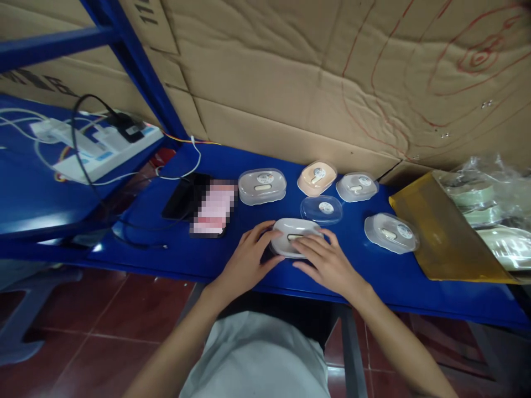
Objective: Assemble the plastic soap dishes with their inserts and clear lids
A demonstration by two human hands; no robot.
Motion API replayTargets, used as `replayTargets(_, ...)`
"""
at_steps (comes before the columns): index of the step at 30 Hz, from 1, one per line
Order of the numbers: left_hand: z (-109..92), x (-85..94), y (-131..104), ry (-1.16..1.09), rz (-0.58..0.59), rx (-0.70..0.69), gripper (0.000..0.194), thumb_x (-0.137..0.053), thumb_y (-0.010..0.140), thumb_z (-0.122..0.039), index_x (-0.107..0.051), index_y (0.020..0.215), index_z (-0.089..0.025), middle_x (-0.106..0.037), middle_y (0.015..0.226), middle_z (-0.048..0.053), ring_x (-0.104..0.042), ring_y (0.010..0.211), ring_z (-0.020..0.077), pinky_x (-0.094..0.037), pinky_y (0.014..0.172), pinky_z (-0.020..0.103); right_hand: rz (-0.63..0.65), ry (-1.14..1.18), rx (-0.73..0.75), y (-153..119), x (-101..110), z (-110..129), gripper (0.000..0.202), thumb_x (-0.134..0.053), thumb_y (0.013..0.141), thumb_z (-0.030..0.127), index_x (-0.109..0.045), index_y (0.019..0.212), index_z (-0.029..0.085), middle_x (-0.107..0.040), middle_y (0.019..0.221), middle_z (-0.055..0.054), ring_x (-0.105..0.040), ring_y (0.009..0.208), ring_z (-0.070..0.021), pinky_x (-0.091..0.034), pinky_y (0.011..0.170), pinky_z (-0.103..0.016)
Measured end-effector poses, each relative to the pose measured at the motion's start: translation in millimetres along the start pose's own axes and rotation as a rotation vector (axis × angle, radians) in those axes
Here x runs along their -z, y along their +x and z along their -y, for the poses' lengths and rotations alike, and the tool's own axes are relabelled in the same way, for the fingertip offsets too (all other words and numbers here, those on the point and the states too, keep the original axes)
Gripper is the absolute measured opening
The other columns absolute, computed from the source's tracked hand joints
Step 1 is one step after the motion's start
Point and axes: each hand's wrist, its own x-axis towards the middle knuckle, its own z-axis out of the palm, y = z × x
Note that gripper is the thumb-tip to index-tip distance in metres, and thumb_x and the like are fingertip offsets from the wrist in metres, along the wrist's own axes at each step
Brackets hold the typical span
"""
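An oval, pale grey plastic box (286,228) with a cream tab in its top lies on the blue table, close to its front edge. My left hand (254,251) grips its left end, thumb on the near side and fingers round the far side. Over the right end is my right hand (326,257), its fingers on the top beside the tab and partly hiding it. Just behind the box lies a clear oval lid (321,210) with a round white sticker.
Similar boxes with clear lids stand around: a grey one (262,188), a peach one (317,178), two more pale ones (357,188). A phone (213,209) lies left. A yellow-brown bin (448,237) of bagged parts stands right. Cables and a power strip (112,155) are far left.
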Motion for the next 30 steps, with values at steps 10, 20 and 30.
replayTargets(10, 3.0, -5.1, -0.4, -0.042, -0.010, 0.018, 0.090, -0.075, 0.099, -0.035, -0.020, 0.170, -0.032, -0.052, 0.165, 0.014, -0.056, 0.147, 0.0296, -0.041, 0.124, 0.052, -0.159, 0.098, -0.105, -11.9, 7.9, -1.2, 0.033, -0.058, 0.110, 0.025, -0.065, 0.142, 0.028, -0.079, 0.130, -0.006, -0.074, 0.119, -0.0226, -0.046, 0.110, -0.045)
replayTargets(20, -3.3, -1.2, -3.2, 0.169, 0.021, -0.119, 0.021, -0.061, 0.106, -0.031, -0.070, 0.125, -0.026, -0.060, 0.155, 0.011, -0.059, 0.140, 0.0292, -0.041, 0.123, 0.055, -0.252, -0.271, -0.390, -88.6, 13.4, -16.5, 0.036, -0.056, 0.108, 0.024, -0.065, 0.142, 0.026, -0.078, 0.132, -0.009, -0.074, 0.118, -0.0286, -0.044, 0.108, -0.048)
replayTargets(30, 33.6, 75.1, 93.6, 0.508, -0.002, 0.109, 0.085, -0.078, 0.094, -0.044, -0.039, 0.166, -0.023, -0.033, 0.175, 0.021, -0.027, 0.163, 0.0467, -0.026, 0.129, 0.066, -0.116, -0.126, -0.236, -42.0, -11.6, 25.8, 0.044, -0.055, 0.109, 0.028, -0.055, 0.153, 0.027, -0.065, 0.154, -0.011, -0.059, 0.144, -0.0298, -0.042, 0.120, -0.054)
